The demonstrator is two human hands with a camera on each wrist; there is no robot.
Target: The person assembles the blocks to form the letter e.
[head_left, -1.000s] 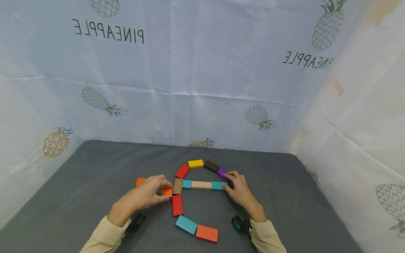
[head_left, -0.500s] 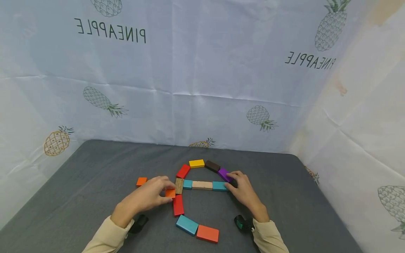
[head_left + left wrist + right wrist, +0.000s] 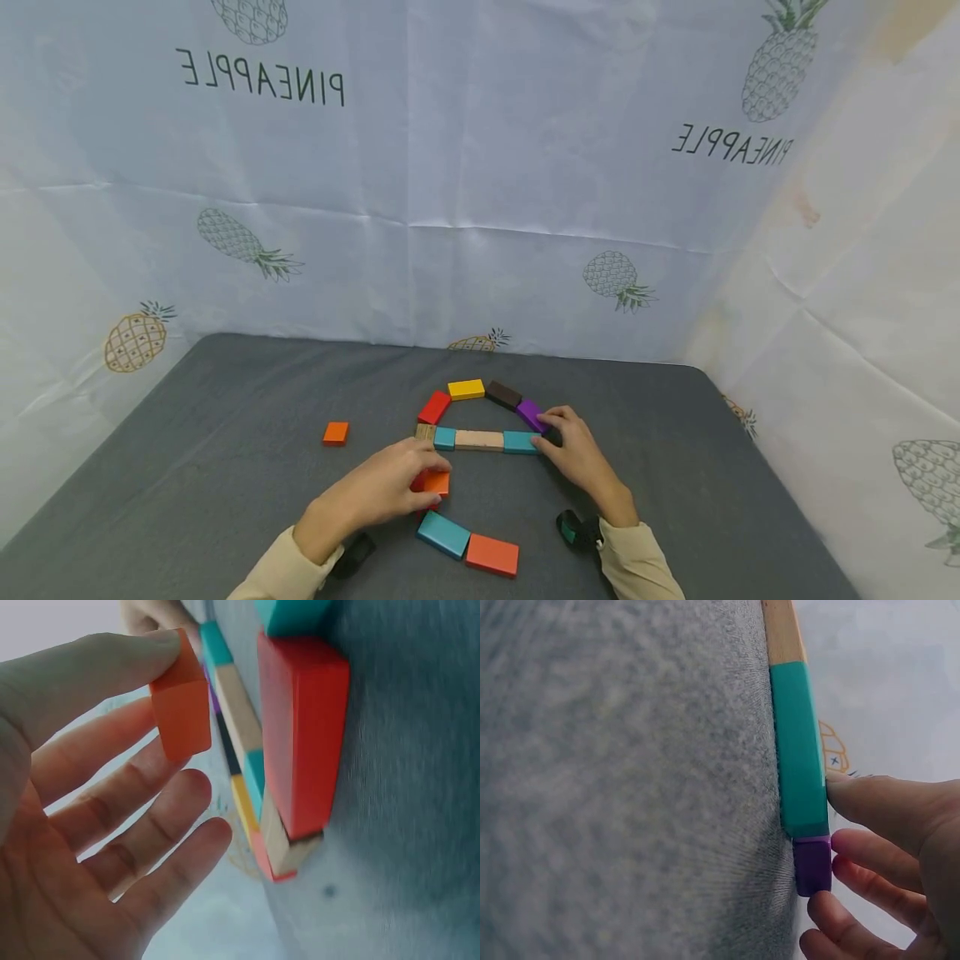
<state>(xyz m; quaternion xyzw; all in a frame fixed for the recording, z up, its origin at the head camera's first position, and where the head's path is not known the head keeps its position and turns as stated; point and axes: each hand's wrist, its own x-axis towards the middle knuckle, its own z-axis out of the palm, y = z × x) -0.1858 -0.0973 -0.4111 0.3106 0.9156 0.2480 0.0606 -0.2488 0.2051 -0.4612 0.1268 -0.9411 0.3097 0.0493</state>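
Observation:
My left hand (image 3: 378, 487) pinches a small orange block (image 3: 180, 716) between thumb and index finger, with the other fingers spread. The block is raised in front of a red block (image 3: 307, 735), which it and the hand partly cover in the head view. My right hand (image 3: 581, 458) stays at the right end of the block outline. Its thumb touches the end of a teal block (image 3: 801, 750), and its fingertips are against or close beside a purple block (image 3: 812, 866). A wood-grain block (image 3: 425, 431) is partly hidden behind the left hand.
An upper arc holds a red block (image 3: 434, 407), a yellow block (image 3: 466, 389) and a dark brown block (image 3: 503, 394). A light wood block (image 3: 479, 440) lies in the crossbar. Nearer are a teal block (image 3: 444, 534) and a red-orange block (image 3: 492, 555). Another orange block (image 3: 336, 433) lies alone left.
My left hand has carried the orange block from beside the wood-grain block rightward and nearer, over to the red block. The right hand has barely moved.

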